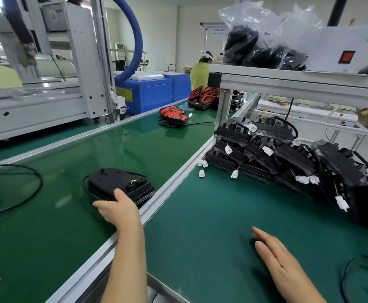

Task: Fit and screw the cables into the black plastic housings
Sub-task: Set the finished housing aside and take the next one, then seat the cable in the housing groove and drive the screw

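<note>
A black plastic housing (117,184) with a black cable looped round it lies on the green conveyor belt (69,226), close to the belt's aluminium edge. My left hand (117,207) grips its near edge, thumb on top and fingers underneath. My right hand (274,252) hovers flat over the green work mat (211,215), fingers straight, holding nothing. A heap of black housings with cables and white connectors (287,158) is piled at the right, under the shelf.
An aluminium rail (167,189) divides belt from mat. Red-and-black finished units (174,115) lie further up the belt, near another worker (200,73). A shelf (298,82) with bagged black parts hangs over the pile. A loose black cable (25,186) curls at the left.
</note>
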`<action>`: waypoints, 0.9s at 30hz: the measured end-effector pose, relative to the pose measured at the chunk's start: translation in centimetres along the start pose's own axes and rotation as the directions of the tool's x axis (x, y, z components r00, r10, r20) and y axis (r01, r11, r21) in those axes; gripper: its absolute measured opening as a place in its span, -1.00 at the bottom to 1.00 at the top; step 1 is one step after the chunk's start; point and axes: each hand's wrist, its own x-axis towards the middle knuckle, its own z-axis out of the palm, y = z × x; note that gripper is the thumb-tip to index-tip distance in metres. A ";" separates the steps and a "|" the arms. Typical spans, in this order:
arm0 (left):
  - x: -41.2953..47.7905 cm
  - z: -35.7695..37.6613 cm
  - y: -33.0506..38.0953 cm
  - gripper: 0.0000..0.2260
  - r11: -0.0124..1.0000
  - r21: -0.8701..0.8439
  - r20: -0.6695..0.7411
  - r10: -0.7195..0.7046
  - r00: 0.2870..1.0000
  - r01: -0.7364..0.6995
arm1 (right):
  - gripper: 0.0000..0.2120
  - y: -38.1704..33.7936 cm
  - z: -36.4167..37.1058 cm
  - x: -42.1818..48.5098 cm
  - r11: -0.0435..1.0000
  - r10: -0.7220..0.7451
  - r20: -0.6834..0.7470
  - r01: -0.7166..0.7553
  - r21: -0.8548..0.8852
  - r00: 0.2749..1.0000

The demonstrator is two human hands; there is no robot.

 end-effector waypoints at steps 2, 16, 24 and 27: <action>-0.1 -0.2 0.1 -0.38 1.000 -0.006 -0.007 0.007 1.000 -0.007 | -0.68 -0.1 0.0 0.1 1.000 -0.003 0.005 0.003 -0.001 1.000; -0.9 -1.3 0.5 -0.55 0.957 0.109 -0.088 0.280 0.956 -0.270 | -0.74 -0.3 0.1 0.1 1.000 -0.011 0.025 0.011 0.011 1.000; -8.7 3.9 1.8 -0.75 0.646 -0.055 0.423 0.706 0.568 -0.762 | -0.67 0.2 -1.1 0.7 1.000 0.002 0.085 0.001 -0.027 0.996; -12.6 6.7 0.4 -0.81 0.647 -0.022 0.767 0.500 0.402 -0.762 | -0.69 0.6 -5.0 2.0 0.993 0.084 -0.168 -0.068 0.095 0.982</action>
